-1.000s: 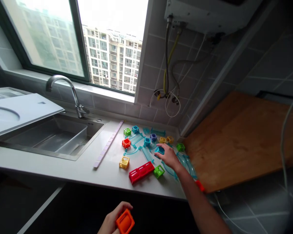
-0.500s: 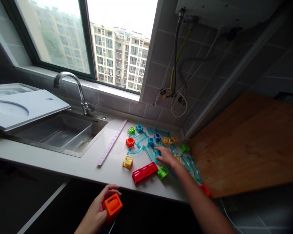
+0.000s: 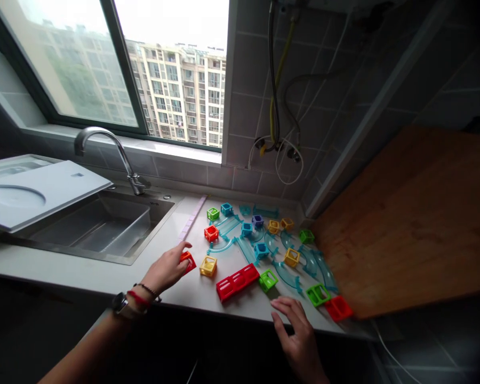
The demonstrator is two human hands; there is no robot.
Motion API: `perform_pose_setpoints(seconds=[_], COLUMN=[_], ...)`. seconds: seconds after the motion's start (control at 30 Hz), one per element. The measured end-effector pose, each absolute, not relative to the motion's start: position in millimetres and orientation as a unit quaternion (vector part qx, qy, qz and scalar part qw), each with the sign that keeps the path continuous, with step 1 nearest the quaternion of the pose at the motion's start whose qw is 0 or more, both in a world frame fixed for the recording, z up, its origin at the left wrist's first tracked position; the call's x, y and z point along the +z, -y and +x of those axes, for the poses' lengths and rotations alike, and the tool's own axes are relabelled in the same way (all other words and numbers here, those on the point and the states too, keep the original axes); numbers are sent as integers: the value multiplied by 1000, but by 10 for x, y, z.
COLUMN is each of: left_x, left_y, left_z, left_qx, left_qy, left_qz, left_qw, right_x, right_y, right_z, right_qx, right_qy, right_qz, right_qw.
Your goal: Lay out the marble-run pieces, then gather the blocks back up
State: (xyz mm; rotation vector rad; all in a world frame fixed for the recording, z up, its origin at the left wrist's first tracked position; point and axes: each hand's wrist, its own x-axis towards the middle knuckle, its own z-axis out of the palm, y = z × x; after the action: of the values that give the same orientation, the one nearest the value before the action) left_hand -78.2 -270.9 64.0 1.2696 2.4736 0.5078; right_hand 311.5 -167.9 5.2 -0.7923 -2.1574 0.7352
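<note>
Your left hand (image 3: 166, 271) is over the orange block (image 3: 189, 262), which sits on the counter (image 3: 84, 277) just beside the yellow block (image 3: 208, 266); your palm hides part of it, so I can't tell whether you are gripping it or only touching it. If you lift away with a fingertip caught in its frame, it could tip or knock the yellow one. Your right hand (image 3: 298, 333) holds nothing, fingers loosely bent at the counter's front edge. A careless sweep with it could shove the green block (image 3: 268, 280) into the long red piece (image 3: 238, 282). Watch the red block (image 3: 338, 308) too: it lies near that edge, so a brush from your wrist might send it over. A trailing finger could also snag the straight blue track (image 3: 247, 252).
</note>
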Motion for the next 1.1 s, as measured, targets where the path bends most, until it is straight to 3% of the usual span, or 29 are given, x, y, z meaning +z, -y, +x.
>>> perform_pose_setpoints(seconds=[0.3,0.57,0.87,1.1], left_x=[741,597,414,711], left_y=[1769,1259,1226,1624], left_z=[-1402,-1648,-1611,-1424], left_qx=[77,53,38,119], left_qy=[-892,-896,-877,-842], left_qz=[437,434,468,522], left_qw=[82,75,99,60], right_x=[-314,-159,-175,-164], right_y=[1964,1928,1958,1965], right_z=[3705,3593,3593,3586], right_qx=[302,337,357,365], right_qy=[837,820,817,814], right_qz=[-304,-304,-300,-304], right_qw=[341,350,340,334])
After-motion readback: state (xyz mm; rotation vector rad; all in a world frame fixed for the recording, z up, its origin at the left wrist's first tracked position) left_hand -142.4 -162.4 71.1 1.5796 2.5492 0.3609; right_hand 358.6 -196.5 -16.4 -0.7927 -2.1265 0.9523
